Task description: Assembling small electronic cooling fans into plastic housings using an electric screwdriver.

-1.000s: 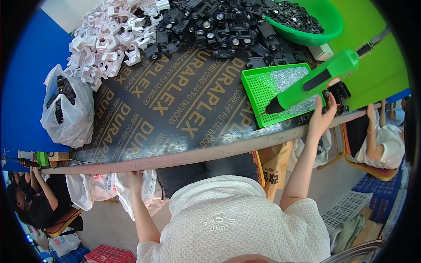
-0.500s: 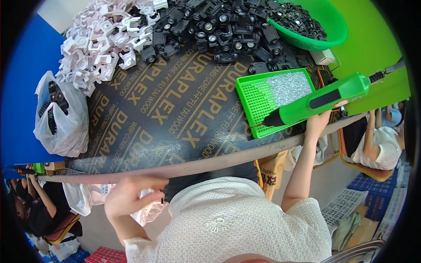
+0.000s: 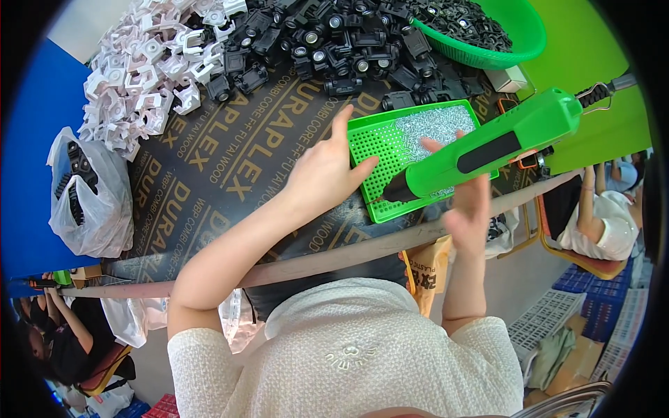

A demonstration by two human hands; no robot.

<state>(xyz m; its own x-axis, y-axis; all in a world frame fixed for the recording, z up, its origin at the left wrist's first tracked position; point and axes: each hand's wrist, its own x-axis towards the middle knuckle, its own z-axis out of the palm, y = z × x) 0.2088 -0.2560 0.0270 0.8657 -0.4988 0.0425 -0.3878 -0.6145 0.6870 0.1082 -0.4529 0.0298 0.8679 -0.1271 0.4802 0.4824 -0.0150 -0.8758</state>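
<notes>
- Tray (image 3: 380, 141): green and perforated, near the table's front edge, with small silver pieces (image 3: 437, 122) heaped toward its right part and its left part mostly bare.
- Left hand (image 3: 323, 166): at the tray's left side, thumb and forefinger spread wide with nothing seen between them; in this view the thumb overlaps the tray's left part.
- Right hand (image 3: 470, 209): behind and below the electric screwdriver (image 3: 442, 171), some fingertips showing past its upper side. It is blurred and partly covered by the green body, so I cannot tell whether it grips anything.
- The screwdriver slants across the tray, cord end to the upper right, dark nose toward the lower left. Fingers would do well to keep clear of that nose and let the body swing aside freely.
- Good handling here, I judge, means light fingertips: pressing on the rim could tip the tray, and pieces this small suit a narrow pinch better than a spread hand.
- White parts (image 3: 143, 66) and black parts (image 3: 334, 45) lie piled at the table's far side, beside a green bowl (image 3: 498, 58); keeping both forearms low and inside would avoid brushing those loose heaps.
</notes>
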